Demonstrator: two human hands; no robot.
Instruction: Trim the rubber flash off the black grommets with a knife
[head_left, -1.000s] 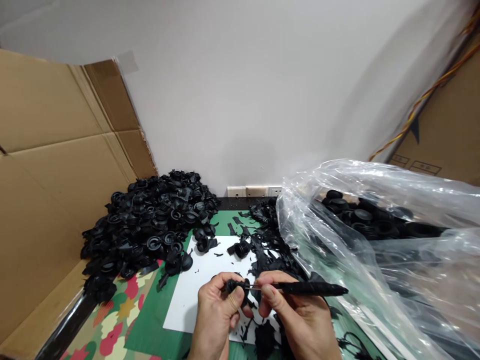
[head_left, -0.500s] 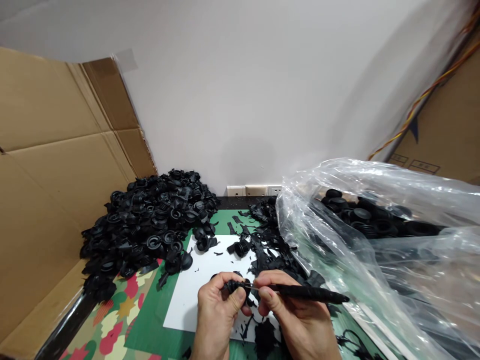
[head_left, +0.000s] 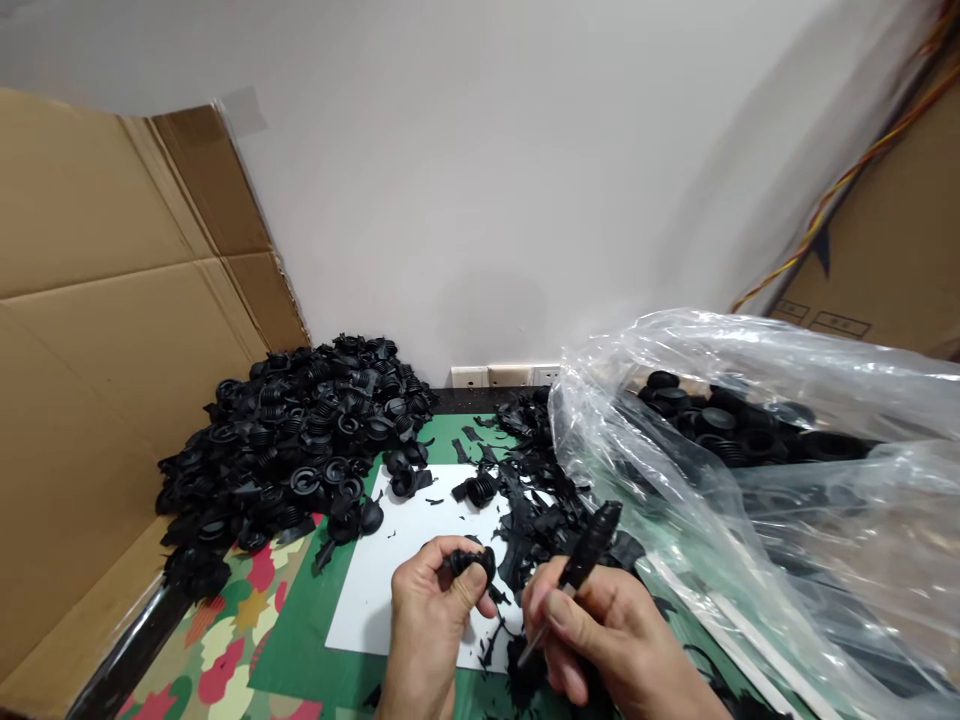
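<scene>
My left hand (head_left: 431, 625) is closed around a small black ribbed rubber part (head_left: 472, 562), held above a white sheet (head_left: 405, 585) near the bottom centre. My right hand (head_left: 611, 640) grips a black-handled craft knife (head_left: 581, 560); the handle points up and right and the blade tip points down to the left, clear of the rubber part. Black rubber trimmings (head_left: 536, 520) lie scattered on the sheet and the green cutting mat (head_left: 300, 650) between and behind my hands.
A big heap of black rubber parts (head_left: 300, 445) lies at the back left against an opened cardboard box (head_left: 97, 330). A clear plastic bag (head_left: 750, 480) with more black parts fills the right side. Wall sockets (head_left: 506, 376) sit at the table's back edge.
My right hand drew the knife away from the rubber part and swung it from lying level to standing tilted, handle up. The left hand kept hold of the part.
</scene>
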